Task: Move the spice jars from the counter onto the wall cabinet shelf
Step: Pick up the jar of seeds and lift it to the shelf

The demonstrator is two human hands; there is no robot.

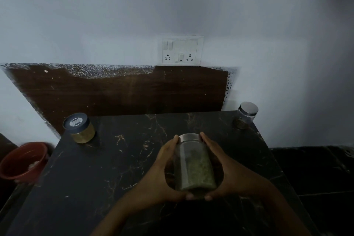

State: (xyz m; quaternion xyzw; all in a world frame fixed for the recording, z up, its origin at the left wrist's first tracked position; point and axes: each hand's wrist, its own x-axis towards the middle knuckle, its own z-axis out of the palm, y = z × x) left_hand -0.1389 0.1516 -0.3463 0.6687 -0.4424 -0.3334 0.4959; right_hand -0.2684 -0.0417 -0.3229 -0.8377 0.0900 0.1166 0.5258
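From the head view, a dark stone desk (107,168) fills the lower part; its back edge meets a brown board (124,92) on the pale wall (95,15), and its left and right edges slant down toward the person. A small jar with a dark lid (79,128) and yellow spice stands right at the back left corner; a jar with a silver lid (246,115) stands right at the back right corner; the wide desk top between them is bare, with room on all sides of the hands. Over the middle of the desk, both hands hold a tall jar of green spice (193,165); the left hand (162,178) curls round its left side and the right hand (229,176) round its right side, thumbs under its bottom. Its long side runs from the person toward the wall; its silver lid points at the wall. I cannot tell if it touches the desk. A red bucket (23,161) sits low past the left edge; a white plug plate (181,50) is on the wall above the board.
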